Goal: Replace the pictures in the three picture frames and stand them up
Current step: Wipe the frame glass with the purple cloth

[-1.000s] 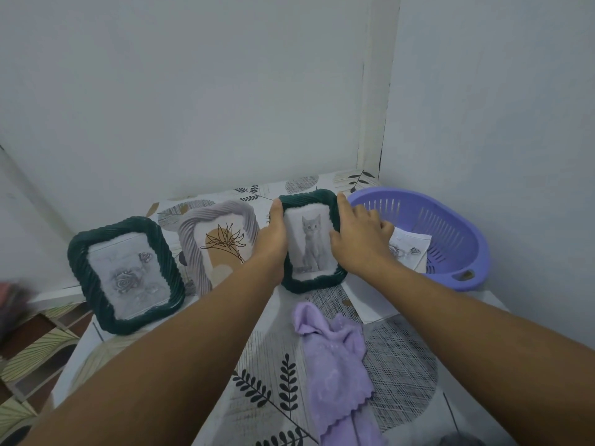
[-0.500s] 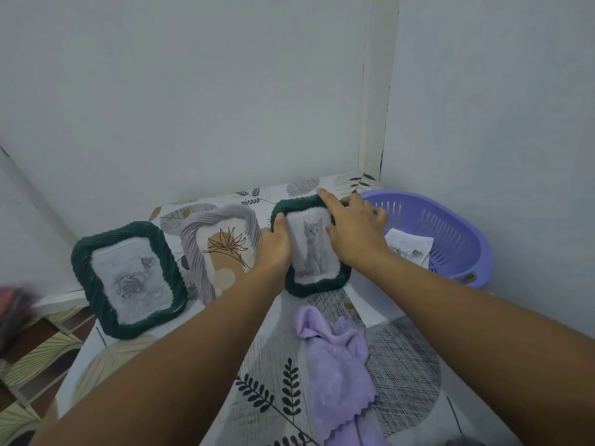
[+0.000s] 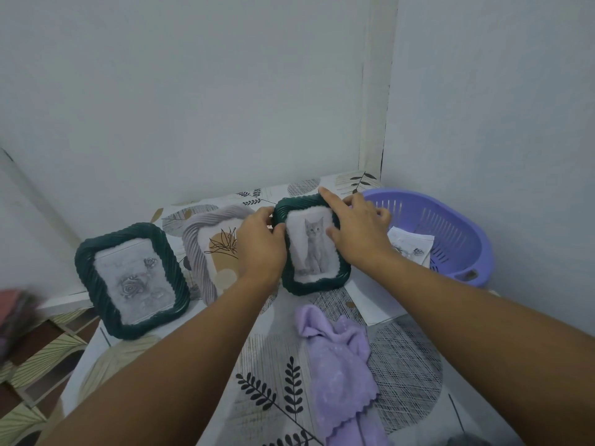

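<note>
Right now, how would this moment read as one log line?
step: standing third frame | left hand: grips cat frame | right hand: steadies it | rose frame: upright

One head-worn view looks forward and down from above the table — both forearms reach in from the bottom edge. It faces the wall corner, close to the frames; no second view.
</note>
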### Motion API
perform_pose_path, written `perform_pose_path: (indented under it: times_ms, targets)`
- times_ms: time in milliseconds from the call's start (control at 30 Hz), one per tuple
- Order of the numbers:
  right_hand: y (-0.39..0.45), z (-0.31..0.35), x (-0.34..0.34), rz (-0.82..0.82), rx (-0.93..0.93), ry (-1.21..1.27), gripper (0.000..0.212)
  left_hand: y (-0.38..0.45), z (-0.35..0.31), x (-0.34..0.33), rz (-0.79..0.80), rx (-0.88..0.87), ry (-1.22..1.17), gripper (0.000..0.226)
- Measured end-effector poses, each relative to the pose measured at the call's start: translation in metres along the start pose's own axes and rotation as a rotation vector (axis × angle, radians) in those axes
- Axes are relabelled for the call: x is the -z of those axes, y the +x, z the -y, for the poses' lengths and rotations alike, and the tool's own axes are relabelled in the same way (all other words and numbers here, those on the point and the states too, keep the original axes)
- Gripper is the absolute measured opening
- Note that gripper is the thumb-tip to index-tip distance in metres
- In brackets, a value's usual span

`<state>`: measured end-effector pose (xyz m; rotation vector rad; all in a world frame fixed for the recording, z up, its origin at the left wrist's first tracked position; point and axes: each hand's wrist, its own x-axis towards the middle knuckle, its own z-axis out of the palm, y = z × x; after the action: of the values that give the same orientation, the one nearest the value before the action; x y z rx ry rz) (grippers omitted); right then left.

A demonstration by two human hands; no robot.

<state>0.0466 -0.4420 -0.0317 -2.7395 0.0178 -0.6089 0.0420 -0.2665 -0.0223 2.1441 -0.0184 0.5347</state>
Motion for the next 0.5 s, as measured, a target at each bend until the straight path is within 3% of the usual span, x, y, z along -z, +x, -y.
perform_pose_path:
  times_ms: [233, 300, 367, 433, 500]
  targets:
    - [-0.011, 0.006, 0.005, -0.033, 0.032, -0.052, 0.071, -0.001, 0.005, 0.009, 0.001, -0.052, 0.118, 0.039]
    - [-0.026, 0.013, 0.007, -0.130, 0.057, -0.030, 0.060, -0.008, 0.006, 0.016, -0.028, -0.073, 0.138, 0.037]
    - [-0.046, 0.021, 0.009, -0.147, 0.126, 0.044, 0.040, -0.021, 0.008, 0.026, -0.030, -0.139, 0.157, 0.022]
    - [-0.070, 0.028, 0.009, 0.007, 0.194, 0.175, 0.030, -0.041, 0.014, 0.036, 0.042, -0.185, 0.137, 0.005]
    - [-0.092, 0.029, 0.005, 0.248, 0.197, 0.220, 0.039, -0.065, 0.025, 0.047, 0.156, -0.177, 0.117, 0.010]
